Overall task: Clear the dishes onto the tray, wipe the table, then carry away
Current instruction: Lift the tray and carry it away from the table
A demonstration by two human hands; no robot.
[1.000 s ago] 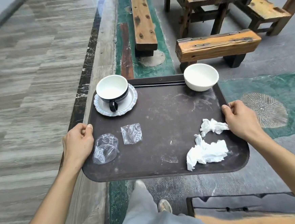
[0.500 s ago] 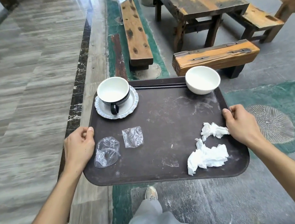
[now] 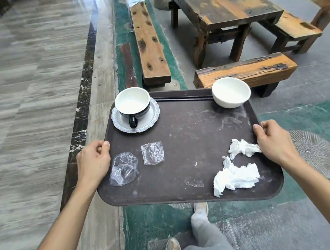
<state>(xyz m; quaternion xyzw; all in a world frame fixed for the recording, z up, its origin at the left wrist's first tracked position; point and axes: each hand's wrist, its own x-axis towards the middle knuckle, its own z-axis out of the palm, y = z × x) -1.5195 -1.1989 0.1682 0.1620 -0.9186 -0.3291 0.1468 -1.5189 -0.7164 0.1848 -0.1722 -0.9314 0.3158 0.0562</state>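
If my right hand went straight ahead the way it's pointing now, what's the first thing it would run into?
Likely the white bowl in the far right corner of the tray. The right hand points forward and inward over bare tray; the small tissue lies beside it, off that line.

Long worn wooden plank bench (image 3: 149,43), upper centre, dark weathered wooden table (image 3: 223,3), upper right, thick orange-brown timber bench (image 3: 244,70) below it, grey wood-grain flooring (image 3: 28,76), left, dark marbled border strip (image 3: 83,95), left of centre, green-painted floor (image 3: 307,117), right
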